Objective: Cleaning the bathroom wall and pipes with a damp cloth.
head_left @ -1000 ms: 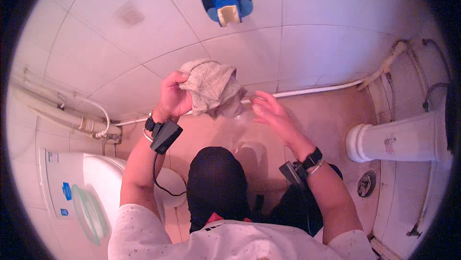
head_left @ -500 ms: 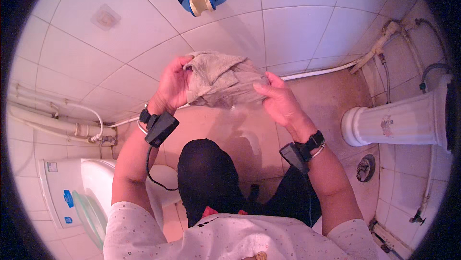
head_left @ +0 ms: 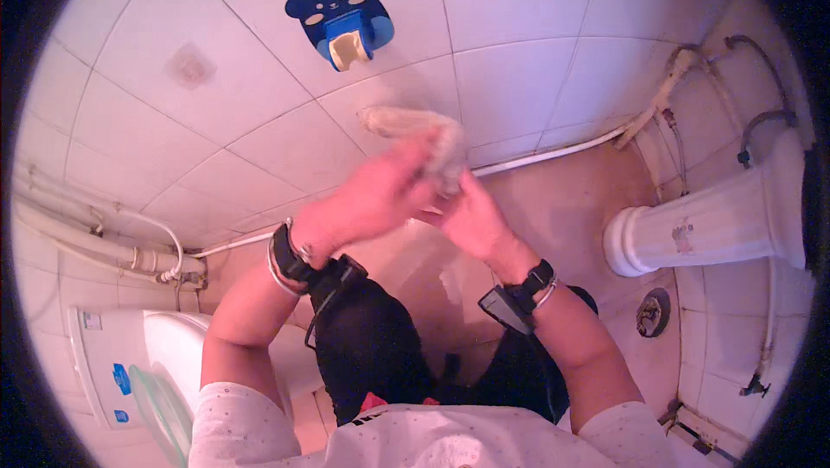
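A greyish-beige cloth [head_left: 402, 121], blurred by motion, is bunched and folded over in front of the tiled wall. My left hand [head_left: 376, 195] reaches across to it, its smeared fingers closed against the cloth. On the other side my right hand [head_left: 477, 215] grips the cloth's lower end, thumb up, close beside the left fingers. Where the two hands meet, part of the cloth and some fingertips are hidden. Each wrist wears a dark strap with a small black box.
A blue bear-shaped holder [head_left: 348, 22] is fixed to the wall above. To the right stand a white pedestal [head_left: 692, 239] and a floor drain [head_left: 654, 312]. At left are a white toilet [head_left: 173, 338], a pale green basin [head_left: 160, 407] and wall pipes [head_left: 112, 247]. My dark-trousered knees [head_left: 372, 347] are below.
The cloth was spread between my hands; now it is gathered and folded over. My left hand has moved right across it, and the hands have come together. The view has tilted slightly.
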The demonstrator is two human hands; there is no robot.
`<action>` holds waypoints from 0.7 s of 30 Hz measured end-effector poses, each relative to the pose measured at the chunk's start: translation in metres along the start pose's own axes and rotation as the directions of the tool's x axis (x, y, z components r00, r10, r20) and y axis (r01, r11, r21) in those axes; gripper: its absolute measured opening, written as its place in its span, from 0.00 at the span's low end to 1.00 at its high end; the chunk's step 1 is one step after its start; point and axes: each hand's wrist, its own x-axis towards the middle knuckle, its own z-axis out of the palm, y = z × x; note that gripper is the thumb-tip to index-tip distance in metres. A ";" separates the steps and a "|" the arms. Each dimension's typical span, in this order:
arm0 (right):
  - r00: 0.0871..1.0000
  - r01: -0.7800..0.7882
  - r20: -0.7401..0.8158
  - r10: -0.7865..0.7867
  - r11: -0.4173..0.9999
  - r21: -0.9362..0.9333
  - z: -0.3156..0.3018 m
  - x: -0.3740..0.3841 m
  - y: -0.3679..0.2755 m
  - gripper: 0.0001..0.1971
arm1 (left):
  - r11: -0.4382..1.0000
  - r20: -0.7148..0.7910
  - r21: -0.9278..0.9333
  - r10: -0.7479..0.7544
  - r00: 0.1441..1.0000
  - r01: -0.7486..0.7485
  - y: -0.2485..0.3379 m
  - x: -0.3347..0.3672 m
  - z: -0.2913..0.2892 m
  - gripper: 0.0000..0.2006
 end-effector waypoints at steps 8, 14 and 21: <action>0.966 0.106 0.196 -0.165 0.953 0.283 -0.001 -0.005 -0.022 0.24 | 0.951 0.240 0.054 0.284 0.928 -0.305 0.028 -0.039 -0.005 0.15; 0.953 0.102 0.244 -0.176 0.951 0.291 0.013 -0.007 -0.038 0.26 | 0.914 0.144 -0.211 -0.321 0.936 0.346 -0.002 -0.033 -0.015 0.18; 0.971 -0.010 0.233 -0.047 0.971 0.237 0.019 -0.011 -0.021 0.26 | 0.842 0.065 -0.534 -0.051 0.997 0.078 -0.023 -0.011 -0.013 0.44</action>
